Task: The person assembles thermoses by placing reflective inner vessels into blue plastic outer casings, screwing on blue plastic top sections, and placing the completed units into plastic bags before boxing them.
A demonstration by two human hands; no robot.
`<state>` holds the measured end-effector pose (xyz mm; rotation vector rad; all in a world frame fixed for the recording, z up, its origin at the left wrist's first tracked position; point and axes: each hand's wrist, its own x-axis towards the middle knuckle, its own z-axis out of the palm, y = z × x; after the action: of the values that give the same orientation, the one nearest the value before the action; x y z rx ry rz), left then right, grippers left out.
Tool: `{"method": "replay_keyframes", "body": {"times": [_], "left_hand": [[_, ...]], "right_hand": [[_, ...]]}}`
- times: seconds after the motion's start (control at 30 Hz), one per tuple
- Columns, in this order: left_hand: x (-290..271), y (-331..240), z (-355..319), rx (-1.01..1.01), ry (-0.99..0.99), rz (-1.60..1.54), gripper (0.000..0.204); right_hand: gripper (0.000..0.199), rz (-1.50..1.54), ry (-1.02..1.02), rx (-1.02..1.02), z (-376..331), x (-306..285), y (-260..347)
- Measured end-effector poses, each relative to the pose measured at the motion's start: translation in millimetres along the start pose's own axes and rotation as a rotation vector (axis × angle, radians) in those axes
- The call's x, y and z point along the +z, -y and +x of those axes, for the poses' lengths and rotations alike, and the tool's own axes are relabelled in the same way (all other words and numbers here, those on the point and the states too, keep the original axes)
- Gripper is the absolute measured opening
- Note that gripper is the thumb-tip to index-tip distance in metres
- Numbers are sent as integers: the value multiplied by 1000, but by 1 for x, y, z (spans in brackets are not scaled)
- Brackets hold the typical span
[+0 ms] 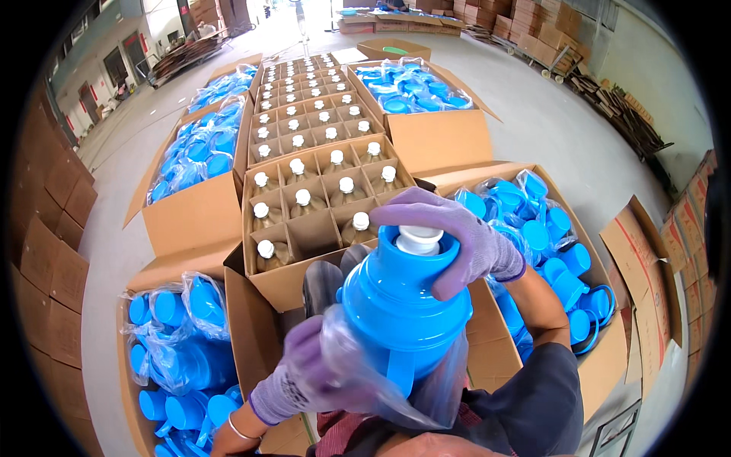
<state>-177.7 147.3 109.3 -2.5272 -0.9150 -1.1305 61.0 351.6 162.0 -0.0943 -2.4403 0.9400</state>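
The right grip (464,228), gloved in purple knit, clamps the neck of a glossy blue, ridged, round-shouldered flask (403,320) beside its smooth white stopper (419,241). The blurred left grip (312,362) meets a crinkled clear plastic bag (449,381) around the flask's lower body; whether it closes, I cannot tell. Just ahead, brown cardboard dividers (308,236) separate white-capped bottles (303,202). Open-flapped cartons of blue plastic parts flank both grips; grey floor (556,126) stretches beyond, ahead-right.
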Motion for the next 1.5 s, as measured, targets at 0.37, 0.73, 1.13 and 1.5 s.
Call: {"method": "replay_keyframes", "body": {"times": [0.37,0.73,1.13,1.5], "left_hand": [[70,-15,104,459,413,-237,21],[-37,93,8,-907,141,-369,38],[60,137,-135,-1445,-323,-1162,37],[98,173,-209,-1340,119,-1172,33]], "right_hand": [[54,163,-43,4,25,31,5],[27,131,-657,428,-151,42,-52],[28,-450,21,-173,-73,13,-62],[33,-474,204,-239,-34,36,-64]]}}
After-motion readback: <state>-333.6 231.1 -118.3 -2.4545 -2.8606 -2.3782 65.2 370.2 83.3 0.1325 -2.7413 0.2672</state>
